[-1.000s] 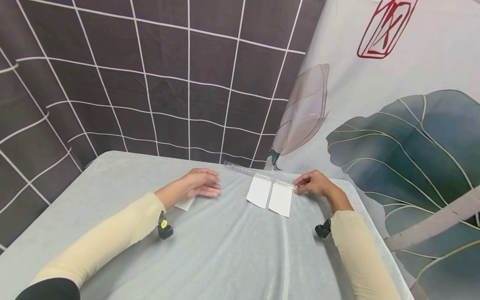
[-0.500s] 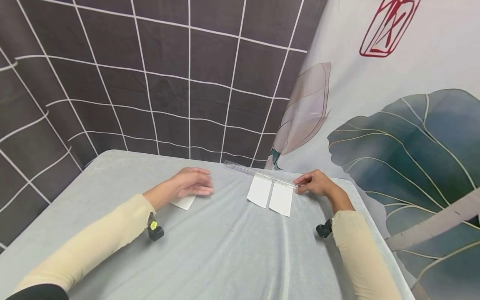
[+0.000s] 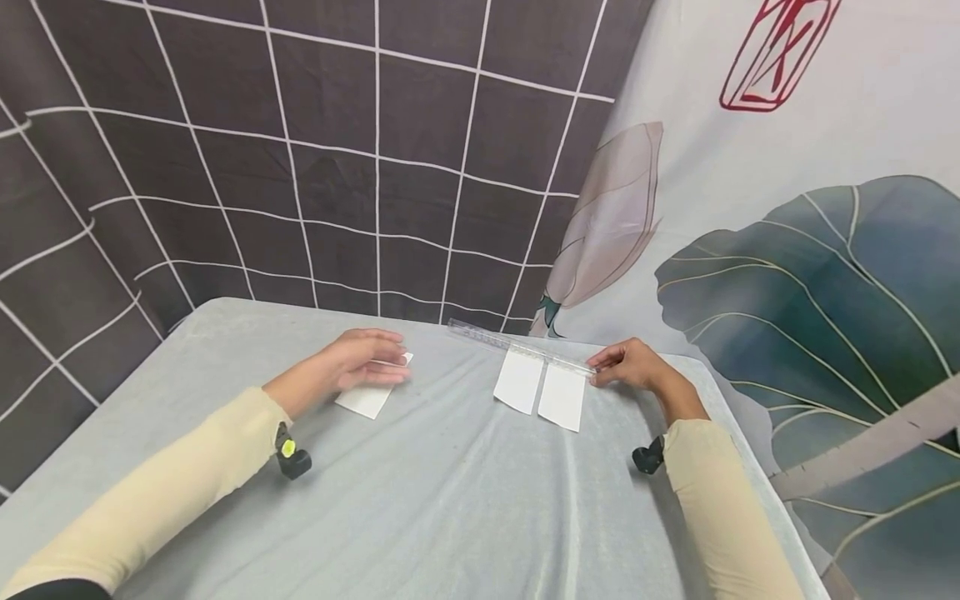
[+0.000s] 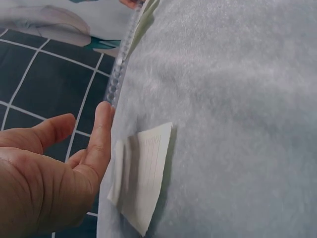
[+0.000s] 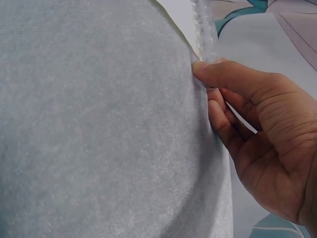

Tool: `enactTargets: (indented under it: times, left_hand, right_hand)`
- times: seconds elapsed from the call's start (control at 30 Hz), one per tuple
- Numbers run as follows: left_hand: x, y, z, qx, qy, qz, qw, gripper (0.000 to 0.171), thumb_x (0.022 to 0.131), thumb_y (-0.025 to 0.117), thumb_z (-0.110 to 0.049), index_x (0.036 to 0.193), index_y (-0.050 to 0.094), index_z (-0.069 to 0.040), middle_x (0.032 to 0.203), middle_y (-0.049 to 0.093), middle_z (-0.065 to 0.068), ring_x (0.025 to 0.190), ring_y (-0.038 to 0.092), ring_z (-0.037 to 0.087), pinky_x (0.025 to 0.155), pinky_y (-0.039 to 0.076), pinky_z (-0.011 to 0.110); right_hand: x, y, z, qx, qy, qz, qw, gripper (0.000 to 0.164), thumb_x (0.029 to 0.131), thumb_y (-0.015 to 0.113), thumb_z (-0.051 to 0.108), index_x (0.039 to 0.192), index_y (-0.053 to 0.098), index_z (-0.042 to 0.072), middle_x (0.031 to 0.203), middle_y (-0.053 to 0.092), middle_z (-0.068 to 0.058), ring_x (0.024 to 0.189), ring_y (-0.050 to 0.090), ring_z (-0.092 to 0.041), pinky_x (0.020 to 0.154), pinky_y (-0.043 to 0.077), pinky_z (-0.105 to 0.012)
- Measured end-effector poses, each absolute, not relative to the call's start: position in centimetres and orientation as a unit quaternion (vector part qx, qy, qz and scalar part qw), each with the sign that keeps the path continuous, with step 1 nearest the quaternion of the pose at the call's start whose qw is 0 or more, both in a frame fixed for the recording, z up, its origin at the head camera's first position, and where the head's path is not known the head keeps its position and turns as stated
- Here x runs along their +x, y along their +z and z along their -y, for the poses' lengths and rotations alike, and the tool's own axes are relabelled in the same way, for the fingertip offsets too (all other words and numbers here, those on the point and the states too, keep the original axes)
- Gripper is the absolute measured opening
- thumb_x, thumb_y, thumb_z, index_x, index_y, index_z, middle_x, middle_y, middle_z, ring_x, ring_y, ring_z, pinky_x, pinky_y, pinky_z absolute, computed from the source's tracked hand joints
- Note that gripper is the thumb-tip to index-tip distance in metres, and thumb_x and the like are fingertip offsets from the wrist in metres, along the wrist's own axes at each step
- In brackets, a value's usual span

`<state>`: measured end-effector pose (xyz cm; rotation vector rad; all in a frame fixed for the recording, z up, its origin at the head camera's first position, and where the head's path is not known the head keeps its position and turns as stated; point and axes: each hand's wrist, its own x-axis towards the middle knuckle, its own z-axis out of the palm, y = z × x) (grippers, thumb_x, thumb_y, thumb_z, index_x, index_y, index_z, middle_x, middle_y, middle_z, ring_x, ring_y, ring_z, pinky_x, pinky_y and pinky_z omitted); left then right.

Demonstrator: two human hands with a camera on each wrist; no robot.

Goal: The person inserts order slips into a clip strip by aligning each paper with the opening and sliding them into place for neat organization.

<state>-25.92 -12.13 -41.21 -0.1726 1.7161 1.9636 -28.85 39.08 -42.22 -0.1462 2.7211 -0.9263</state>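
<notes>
Partner: What's in each hand?

Me: My right hand (image 3: pixel 633 365) pinches the right end of the clear strip (image 3: pixel 522 348), close to the far right corner of the table (image 3: pixel 450 500). My left hand (image 3: pixel 360 358) grips nothing; its fingers reach out over the loose paper (image 3: pixel 365 401), and I can't tell whether they touch it.

Partner: How does the strip lie?

Me: Slantwise. Its left end is at the table's far edge, its right end a little in from there. Two papers (image 3: pixel 519 381) sit side by side along its near side, a thin gap between them. Whether they're stuck to it or just tucked under, I can't tell from here.

Partner: So how do you do this well?

Me: I read it as a steadying step, so I'd want the right pinch firm but level; twisting that end could drag both papers askew.

Partner: And the left?

Me: One side of the loose paper looks turned up, so I'd approach that gently with fingertips. Pressing could crease it.
</notes>
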Motion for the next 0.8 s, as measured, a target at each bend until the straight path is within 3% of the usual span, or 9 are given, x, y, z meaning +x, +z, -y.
enactTargets:
  times: [0.37,0.6,0.8]
  left_hand:
    - [-25.5,-41.0,14.6,-0.062,0.728,-0.637,0.245,0.068,0.110,0.060,0.005,0.172,0.031,0.009,0.119,0.074,0.015,0.092,0.083,0.022,0.100,0.073,0.041]
    - [-25.3,-40.9,16.0,-0.063,0.718,-0.651,0.240,0.066,0.112,0.059,0.003,0.171,0.031,0.009,0.127,0.076,0.016,0.092,0.083,0.020,0.099,0.073,0.041]
    - [-25.2,-41.1,16.7,-0.065,0.716,-0.654,0.235,0.063,0.112,0.058,0.003,0.169,0.034,0.013,0.110,0.079,0.007,0.089,0.083,0.018,0.094,0.074,0.039]
  right_hand:
    - [-29.1,-42.3,-39.2,-0.053,-0.322,-0.936,0.130,0.035,0.088,0.095,0.012,0.120,0.086,0.000,0.110,0.087,-0.008,0.095,0.068,-0.011,0.083,0.056,-0.021]
    - [-29.2,-42.5,-39.1,-0.050,-0.312,-0.940,0.131,0.036,0.089,0.096,0.014,0.121,0.086,0.002,0.115,0.087,-0.010,0.099,0.071,-0.012,0.088,0.057,-0.025]
    - [-29.1,-42.5,-39.1,-0.052,-0.313,-0.939,0.131,0.036,0.089,0.095,0.014,0.121,0.086,0.002,0.115,0.087,-0.011,0.097,0.071,-0.010,0.088,0.057,-0.025]
